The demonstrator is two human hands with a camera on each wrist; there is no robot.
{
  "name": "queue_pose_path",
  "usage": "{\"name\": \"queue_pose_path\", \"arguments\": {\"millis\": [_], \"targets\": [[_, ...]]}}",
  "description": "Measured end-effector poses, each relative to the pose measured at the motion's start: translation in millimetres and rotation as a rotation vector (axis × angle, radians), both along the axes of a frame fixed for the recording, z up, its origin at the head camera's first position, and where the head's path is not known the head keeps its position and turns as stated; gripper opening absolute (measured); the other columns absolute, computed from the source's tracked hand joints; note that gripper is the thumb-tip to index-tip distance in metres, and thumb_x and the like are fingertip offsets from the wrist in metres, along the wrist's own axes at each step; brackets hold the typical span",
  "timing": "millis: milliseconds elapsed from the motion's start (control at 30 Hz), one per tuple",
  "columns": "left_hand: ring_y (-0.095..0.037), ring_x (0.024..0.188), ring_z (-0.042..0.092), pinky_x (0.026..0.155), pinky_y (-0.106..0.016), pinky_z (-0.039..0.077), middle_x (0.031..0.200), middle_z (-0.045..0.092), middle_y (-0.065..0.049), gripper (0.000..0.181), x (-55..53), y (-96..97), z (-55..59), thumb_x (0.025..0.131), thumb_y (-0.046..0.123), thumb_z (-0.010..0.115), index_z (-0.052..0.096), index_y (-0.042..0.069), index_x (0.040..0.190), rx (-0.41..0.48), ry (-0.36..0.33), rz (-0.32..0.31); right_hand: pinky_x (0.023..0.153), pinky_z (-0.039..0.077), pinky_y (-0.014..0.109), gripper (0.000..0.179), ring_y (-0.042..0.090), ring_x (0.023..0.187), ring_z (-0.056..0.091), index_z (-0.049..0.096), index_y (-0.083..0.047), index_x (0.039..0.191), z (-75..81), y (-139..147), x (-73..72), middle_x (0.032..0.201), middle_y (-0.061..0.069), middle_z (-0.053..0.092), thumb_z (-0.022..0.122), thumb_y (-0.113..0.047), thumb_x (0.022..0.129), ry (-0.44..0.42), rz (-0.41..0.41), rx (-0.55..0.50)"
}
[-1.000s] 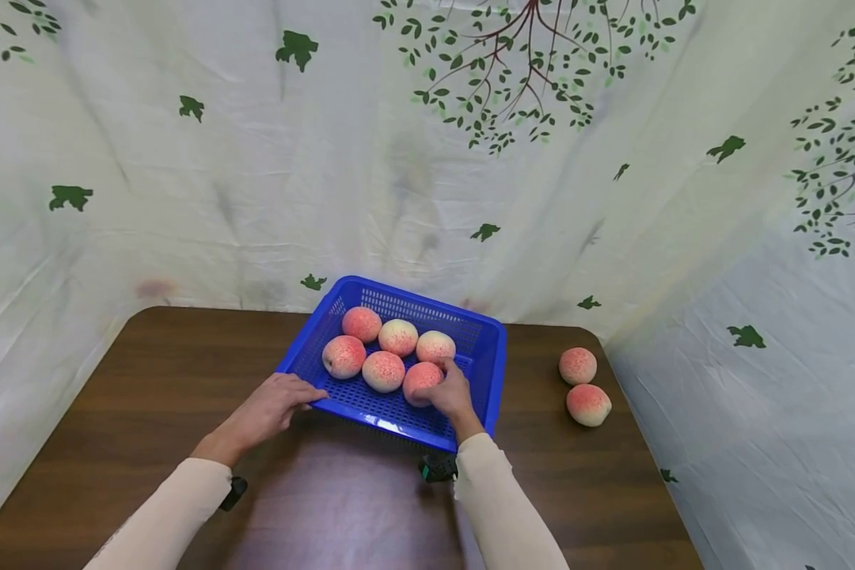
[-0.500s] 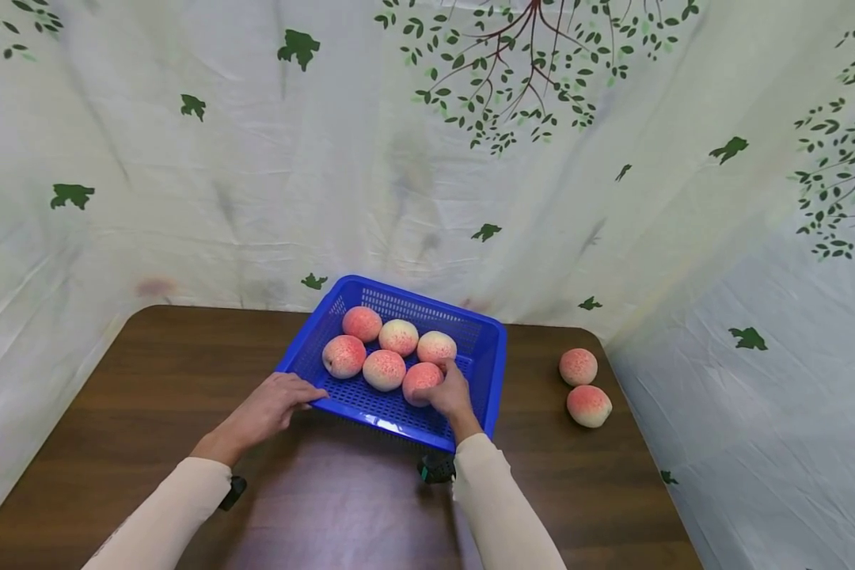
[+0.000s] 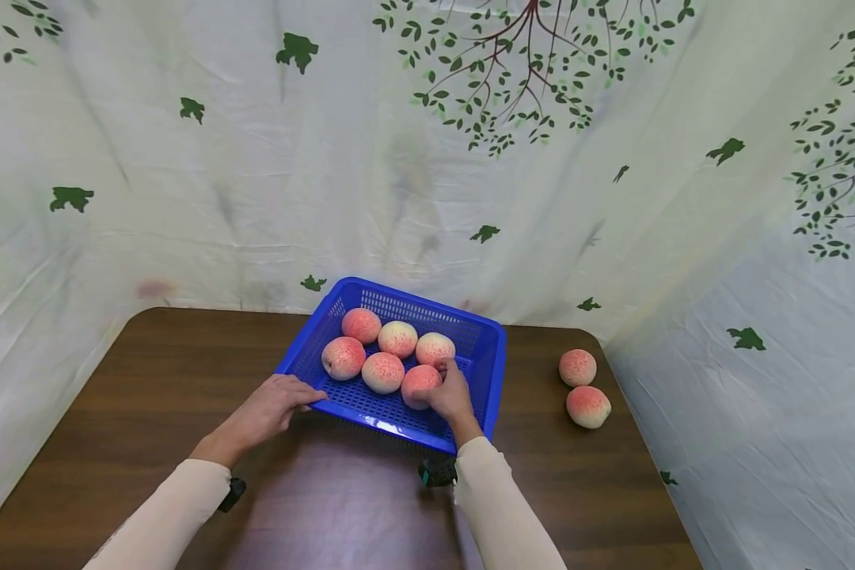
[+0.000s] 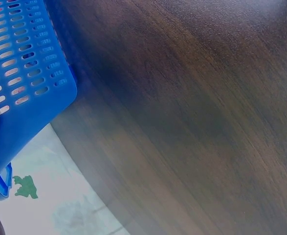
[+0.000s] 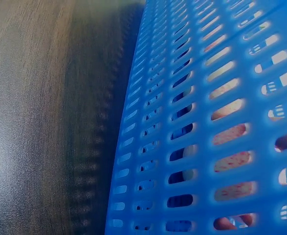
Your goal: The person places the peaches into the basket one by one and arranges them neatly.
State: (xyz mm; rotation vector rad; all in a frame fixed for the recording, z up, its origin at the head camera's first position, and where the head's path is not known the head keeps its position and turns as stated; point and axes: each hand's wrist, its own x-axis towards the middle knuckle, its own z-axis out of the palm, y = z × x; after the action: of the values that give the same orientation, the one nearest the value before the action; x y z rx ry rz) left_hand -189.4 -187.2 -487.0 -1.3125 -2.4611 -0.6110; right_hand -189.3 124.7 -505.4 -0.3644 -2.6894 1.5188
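Note:
A blue plastic basket [image 3: 392, 423] with slotted walls stands at an angle on the table and holds several pink-and-cream peaches [image 3: 382, 373] in two rows. At its near left corner my left hand [image 3: 278, 405] grips the rim. My right hand [image 3: 454, 396] reaches over the near wall and holds the front right peach [image 3: 419, 386], thumb and fingers around it, inside the basket. In the left wrist view the basket's wall [image 4: 35, 93] hides most of that hand. Through the slots of the basket wall [image 5: 202, 147] in the right wrist view, parts of peaches and fingertips show.
Two more peaches, one [image 3: 578, 368] behind the other [image 3: 588, 407], lie near the right edge of the brown wooden table [image 3: 185, 356]. A white curtain [image 3: 370, 158] with leaf prints hangs behind the table. A dark wrist device [image 3: 438, 470] sits under the right forearm.

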Motion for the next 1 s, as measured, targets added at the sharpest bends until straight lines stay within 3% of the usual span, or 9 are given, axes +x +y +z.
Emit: {"name": "queue_pose_path", "arguments": {"millis": [733, 867, 1000], "targets": [[-0.021, 0.085, 0.063, 0.076, -0.041, 0.047, 0.093, 0.072, -0.003, 0.032, -1.9, 1.5, -0.8, 0.073, -0.008, 0.072, 0.074, 0.004, 0.102, 0.021, 0.021, -0.026, 0.089, 0.043, 0.046, 0.074, 0.034, 0.102, 0.054, 0.051, -0.002, 0.126, 8.5, 3.8, 5.7, 0.113, 0.020, 0.057, 0.087, -0.012, 0.062, 0.033, 0.018, -0.047], [-0.021, 0.085, 0.064, 0.076, -0.042, 0.048, 0.093, 0.072, -0.003, 0.031, -2.5, 2.0, -1.3, 0.073, -0.007, 0.072, 0.074, 0.004, 0.102, 0.019, 0.025, -0.030, 0.087, 0.045, 0.046, 0.073, 0.037, 0.103, 0.054, 0.049, -0.002, 0.129, 13.0, 7.9, 7.9, 0.118, 0.020, 0.056, 0.085, -0.014, 0.067, 0.050, 0.024, -0.077], [-0.021, 0.086, 0.064, 0.077, -0.041, 0.048, 0.093, 0.072, -0.003, 0.031, -2.3, 1.9, -1.1, 0.074, -0.007, 0.072, 0.074, 0.005, 0.103, 0.010, 0.019, -0.028, 0.088, 0.047, 0.048, 0.067, 0.041, 0.112, 0.052, 0.048, -0.004, 0.131, 23.1, 16.4, 12.3, 0.127, 0.020, 0.052, 0.082, -0.016, 0.075, 0.066, 0.012, -0.193]]}}
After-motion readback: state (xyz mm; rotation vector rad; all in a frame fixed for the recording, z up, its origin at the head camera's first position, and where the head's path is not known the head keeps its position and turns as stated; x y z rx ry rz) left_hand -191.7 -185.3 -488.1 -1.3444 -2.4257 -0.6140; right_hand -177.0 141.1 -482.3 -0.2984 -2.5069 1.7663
